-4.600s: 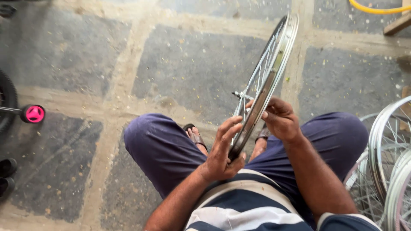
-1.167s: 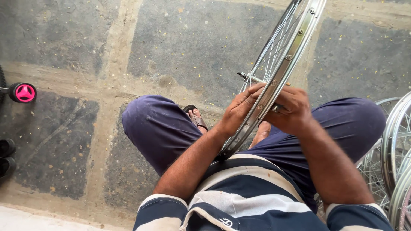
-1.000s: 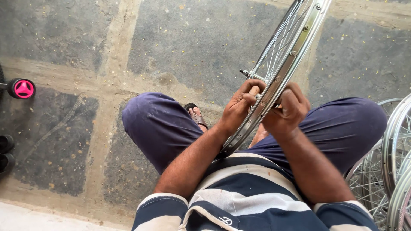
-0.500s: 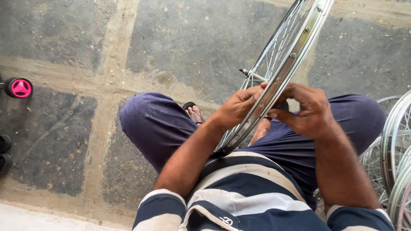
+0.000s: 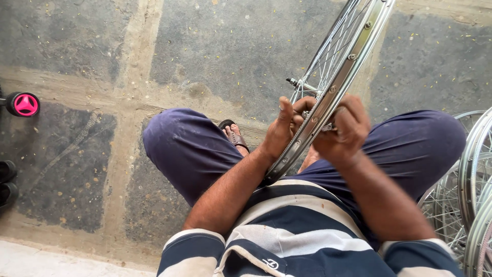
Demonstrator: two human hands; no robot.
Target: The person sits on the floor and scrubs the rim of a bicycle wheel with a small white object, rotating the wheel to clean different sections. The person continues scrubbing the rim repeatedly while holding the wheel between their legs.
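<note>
1. You sit over a stone floor (image 5: 77, 154) of dark grey slabs with pale, worn joints between them; small yellow flecks lie scattered across it.
2. The bicycle wheel (image 5: 338, 77) is the landmark here — a silver rim with thin spokes, standing on edge between your knees and leaning away from you towards the top of the view, its lower end down at your striped shirt (image 5: 307, 231).
3. Your left hand (image 5: 287, 125) sits on the left side of the wheel, thumb raised, fingers curled in among the spokes and against the rim.
4. Your right hand (image 5: 343, 128) is on the right side of the wheel, closed over the rim's edge just across from the left; whether it pinches something small I cannot tell, since the fingers hide that spot.
5. The axle end (image 5: 293, 82) pokes out left of the wheel, just above your left hand.
6. Below and left of the wheel, a sandalled foot (image 5: 233, 136) shows between your blue trouser legs (image 5: 189, 149).
7. Right of the wheel, past your right knee, more spoked rims (image 5: 474, 169) lie stacked at the frame's edge.
8. Far left of the wheel, a small pink-hubbed wheel (image 5: 24, 104) sits on the floor — with dark shoes (image 5: 7, 179) below it.
</note>
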